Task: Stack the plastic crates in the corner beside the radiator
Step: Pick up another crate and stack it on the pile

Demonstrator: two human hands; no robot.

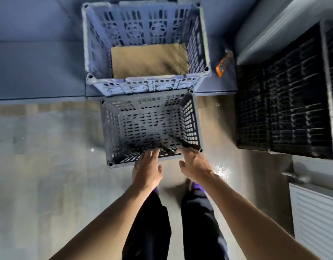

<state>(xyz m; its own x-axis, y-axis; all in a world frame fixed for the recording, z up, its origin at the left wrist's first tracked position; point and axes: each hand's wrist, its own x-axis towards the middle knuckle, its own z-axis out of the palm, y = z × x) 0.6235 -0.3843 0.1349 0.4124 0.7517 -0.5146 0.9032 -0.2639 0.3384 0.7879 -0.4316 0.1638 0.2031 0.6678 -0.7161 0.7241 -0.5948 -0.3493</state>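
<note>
**Two crates left on the floor, hands reaching for the nearer one**

Dark crates (285, 113) already sit stacked at your right, just past the radiator (315, 218). The grey crate (150, 128) stands on the floor in front of you, with the blue crate (145, 44) behind it holding cardboard (148, 61); by the look of it, both remain to be moved. Your left hand (147, 169) and right hand (195, 166) are spread open, fingertips at the grey crate's near rim, gripping nothing yet.

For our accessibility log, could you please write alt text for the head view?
Both open hands, left hand and right hand, reach the near rim of an empty grey crate on the floor; behind it sits a blue crate holding cardboard.
</note>
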